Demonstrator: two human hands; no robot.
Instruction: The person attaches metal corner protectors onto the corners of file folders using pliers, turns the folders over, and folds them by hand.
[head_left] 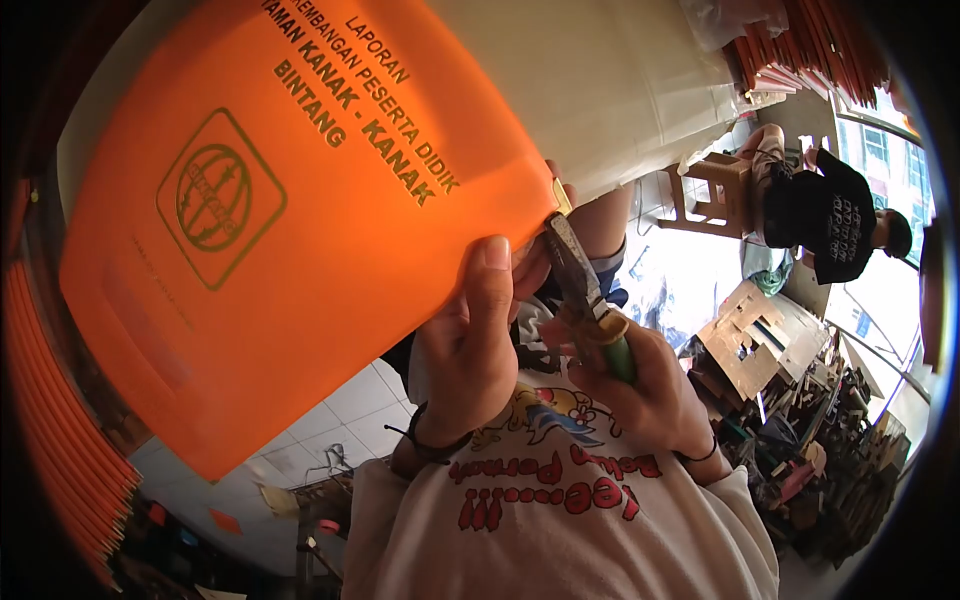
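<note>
An orange report cover [330, 330] with dark printed lettering and an emblem fills the left and upper middle of the view. My left hand [470, 345] grips its near edge, the thumb lying on top and the fingers partly hidden beneath. At the cover's right corner sits a small gold-coloured metal corner piece [561, 197]. In my right hand [650, 390] is a pair of pliers [575, 265] with a green handle. Their jaws are at that metal corner; whether they are clamped on it I cannot tell.
Stacked orange covers [60, 420] line the left side. A pale work surface [600, 80] lies behind the cover, with red-edged bundles [810, 50] beyond. At right, another person in a black shirt [840, 215] sits by a plastic stool [715, 195], above piled scraps [810, 450].
</note>
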